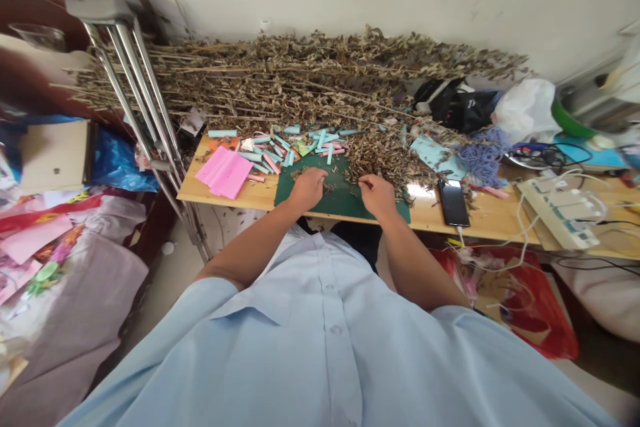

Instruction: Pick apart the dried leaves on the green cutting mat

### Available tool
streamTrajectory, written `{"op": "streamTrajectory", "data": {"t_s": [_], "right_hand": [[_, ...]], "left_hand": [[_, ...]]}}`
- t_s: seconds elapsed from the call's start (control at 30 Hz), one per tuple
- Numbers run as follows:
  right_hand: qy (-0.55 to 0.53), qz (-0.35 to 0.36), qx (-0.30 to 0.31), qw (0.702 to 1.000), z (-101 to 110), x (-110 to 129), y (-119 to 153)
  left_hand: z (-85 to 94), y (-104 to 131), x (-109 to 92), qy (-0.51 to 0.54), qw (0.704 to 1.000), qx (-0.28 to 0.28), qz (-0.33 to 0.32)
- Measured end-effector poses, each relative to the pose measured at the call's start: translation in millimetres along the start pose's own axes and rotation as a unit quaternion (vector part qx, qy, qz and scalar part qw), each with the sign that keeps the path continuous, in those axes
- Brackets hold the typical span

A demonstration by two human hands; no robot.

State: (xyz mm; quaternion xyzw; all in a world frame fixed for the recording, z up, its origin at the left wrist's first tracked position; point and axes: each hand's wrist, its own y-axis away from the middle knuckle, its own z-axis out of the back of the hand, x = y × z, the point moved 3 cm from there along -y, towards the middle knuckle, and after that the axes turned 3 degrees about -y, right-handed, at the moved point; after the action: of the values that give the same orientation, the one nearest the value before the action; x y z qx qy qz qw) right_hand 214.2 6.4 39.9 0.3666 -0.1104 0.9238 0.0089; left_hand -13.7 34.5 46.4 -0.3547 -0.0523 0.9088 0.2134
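Over the left part of a green mat (345, 203) is my left hand (307, 189), its fingers closed in a pinch near some leaf crumbs; what they hold is too small to make out. My right hand (377, 195) is also pinched, at the front edge of a pile of dry leaves (383, 153), and its contents cannot be made out either. Blue and pink paper rolls (273, 152) lie beyond my left hand. Pink paper sheets (224, 172) rest to the left on the wooden table (200, 193).
Dried stalks (300, 73) line the wall. A metal crutch (140, 80) leans at the left. To the right are a black phone (453, 202), blue yarn (484, 157), a power strip (557, 213) with cables and a white plastic bag (527, 110). A red bag (555, 313) sits below.
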Motion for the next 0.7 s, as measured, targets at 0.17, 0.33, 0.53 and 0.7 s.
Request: {"op": "streamTrajectory", "data": {"t_s": [0.17,0.33,0.53,0.7], "right_hand": [[0.021,0.022,0.017,0.999,-3.9,-4.8,5.6],[0.047,0.059,0.046,0.996,-9.7,4.5,10.4],[0.107,0.082,0.109,0.985,-30.7,33.3,8.2],[0.189,0.085,0.137,0.969,-46.3,42.3,2.1]], "left_hand": [[-2.1,-10.2,-7.6,0.038,0.998,0.037,-0.019],[-11.1,-5.0,-4.9,0.039,0.995,0.085,-0.042],[-11.9,7.5,-4.0,0.029,0.998,-0.038,-0.036],[-15.0,15.3,-2.9,0.028,0.997,-0.066,-0.013]]}}
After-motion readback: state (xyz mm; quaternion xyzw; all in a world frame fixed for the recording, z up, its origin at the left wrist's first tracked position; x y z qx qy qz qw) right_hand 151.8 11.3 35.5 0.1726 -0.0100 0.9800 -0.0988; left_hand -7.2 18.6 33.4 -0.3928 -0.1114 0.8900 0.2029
